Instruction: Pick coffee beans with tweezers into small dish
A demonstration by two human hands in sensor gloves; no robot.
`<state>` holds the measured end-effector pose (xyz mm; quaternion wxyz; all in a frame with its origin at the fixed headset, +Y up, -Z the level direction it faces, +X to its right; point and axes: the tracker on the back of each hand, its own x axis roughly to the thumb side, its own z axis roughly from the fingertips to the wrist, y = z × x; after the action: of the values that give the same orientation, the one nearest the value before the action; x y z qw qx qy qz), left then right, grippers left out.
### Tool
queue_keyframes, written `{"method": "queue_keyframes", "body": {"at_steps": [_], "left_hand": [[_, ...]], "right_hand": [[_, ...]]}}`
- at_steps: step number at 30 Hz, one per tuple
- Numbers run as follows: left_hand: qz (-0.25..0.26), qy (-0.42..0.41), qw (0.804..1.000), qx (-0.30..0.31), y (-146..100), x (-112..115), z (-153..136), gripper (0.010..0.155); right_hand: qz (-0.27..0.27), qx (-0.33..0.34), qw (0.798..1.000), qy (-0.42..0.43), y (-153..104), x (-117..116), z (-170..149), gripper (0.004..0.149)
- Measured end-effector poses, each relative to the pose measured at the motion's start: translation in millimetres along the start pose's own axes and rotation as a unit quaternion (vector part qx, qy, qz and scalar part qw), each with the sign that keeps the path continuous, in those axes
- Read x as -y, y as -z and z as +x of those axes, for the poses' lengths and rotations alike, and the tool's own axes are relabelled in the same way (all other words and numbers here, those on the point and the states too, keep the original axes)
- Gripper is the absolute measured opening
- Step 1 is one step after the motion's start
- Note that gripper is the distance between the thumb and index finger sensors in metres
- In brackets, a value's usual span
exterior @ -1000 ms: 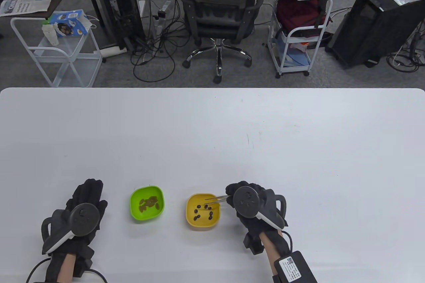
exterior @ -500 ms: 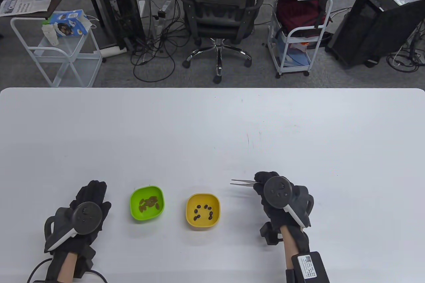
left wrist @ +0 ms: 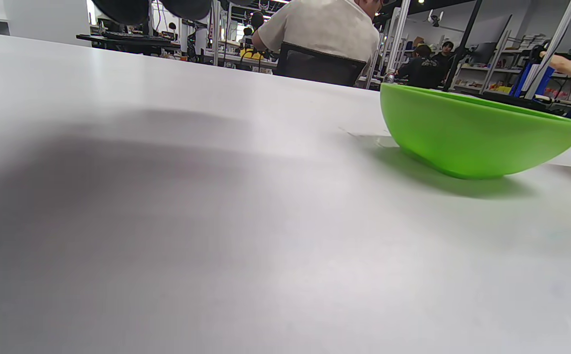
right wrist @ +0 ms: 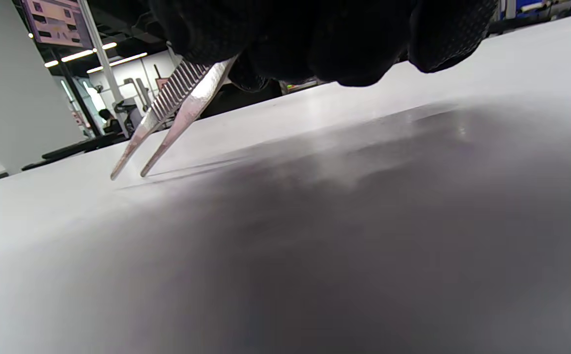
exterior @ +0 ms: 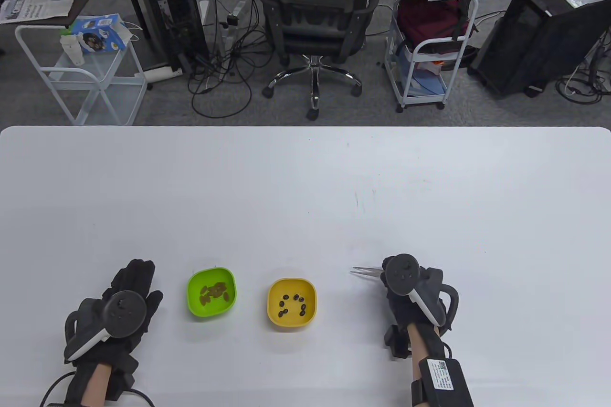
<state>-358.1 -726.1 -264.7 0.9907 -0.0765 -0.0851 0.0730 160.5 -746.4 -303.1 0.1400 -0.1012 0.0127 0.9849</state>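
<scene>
My right hand (exterior: pixel 410 290) has pulled back from the yellow dish (exterior: pixel 291 302) since a second ago and now sits well to its right, low over the table (exterior: pixel 305 187). It pinches the tweezers (exterior: pixel 365 271), which point left toward the dish; the wrist view shows the tips (right wrist: pixel 128 171) slightly apart, empty, just above the surface. The coffee beans (exterior: pixel 292 305) lie in the yellow dish — between my hands. My left hand (exterior: pixel 117 311) has barely shifted, lying flat with fingers spread, just left of the green dish (exterior: pixel 211 293), which holds brownish pieces (exterior: pixel 214 291).
</scene>
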Motion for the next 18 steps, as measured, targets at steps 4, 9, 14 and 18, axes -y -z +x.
{"method": "queue_keyframes", "body": {"at_steps": [4,9,14,18], "left_hand": [[0.003,0.001,1.000,0.006,-0.7,-0.6,1.6,0.074],[0.001,0.002,1.000,0.008,-0.9,-0.1,2.2,0.076],[0.002,-0.005,1.000,0.015,-0.4,-1.0,2.7,0.078],[0.003,-0.010,1.000,0.019,0.0,-3.1,3.3,0.080]], "right_hand": [[0.010,-0.006,0.999,-0.034,-1.0,-4.0,1.3,0.044],[0.037,-0.005,0.994,-0.102,3.2,-10.8,9.9,0.043],[0.048,-0.014,0.989,-0.137,3.9,-13.9,15.8,0.043],[0.053,-0.018,0.986,-0.157,3.9,-15.3,19.3,0.043]]}}
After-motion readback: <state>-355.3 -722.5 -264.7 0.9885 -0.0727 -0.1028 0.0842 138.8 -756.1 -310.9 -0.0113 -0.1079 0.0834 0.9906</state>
